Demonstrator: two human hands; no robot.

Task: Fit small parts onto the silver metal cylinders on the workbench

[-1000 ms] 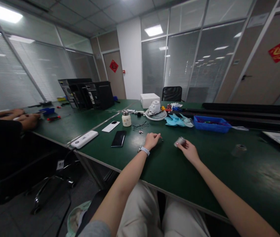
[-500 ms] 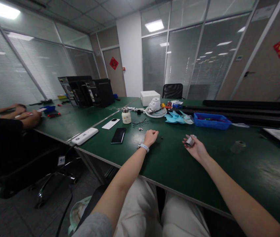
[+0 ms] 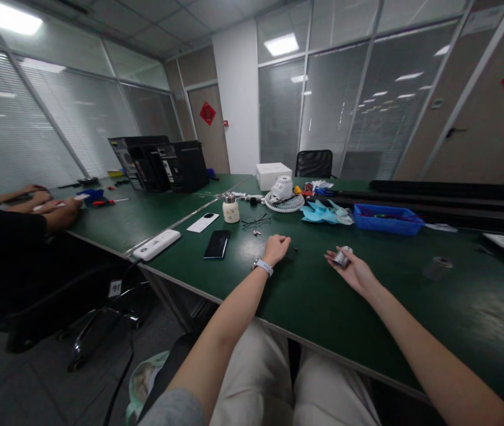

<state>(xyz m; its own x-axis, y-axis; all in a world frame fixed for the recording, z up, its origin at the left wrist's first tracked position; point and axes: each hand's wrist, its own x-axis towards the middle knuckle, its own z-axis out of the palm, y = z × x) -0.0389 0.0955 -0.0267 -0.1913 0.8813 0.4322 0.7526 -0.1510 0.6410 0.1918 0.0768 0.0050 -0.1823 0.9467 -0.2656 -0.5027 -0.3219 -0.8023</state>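
Note:
My right hand lies palm up on the green table and grips a small silver cylinder in its fingers. My left hand, with a watch on the wrist, rests on the table as a loose fist. I cannot see anything inside it. A tiny dark part lies on the table just right of the left hand's knuckles. A second grey cylinder stands farther right.
Ahead are a black phone, a white phone, a small bottle, a white fan, blue gloves and a blue tray. A white power strip lies at left. Another person's hands rest on the neighbouring desk.
My right hand lifted the silver cylinder off the table and turned palm up with it. My left hand drew back a little from the tiny dark part.

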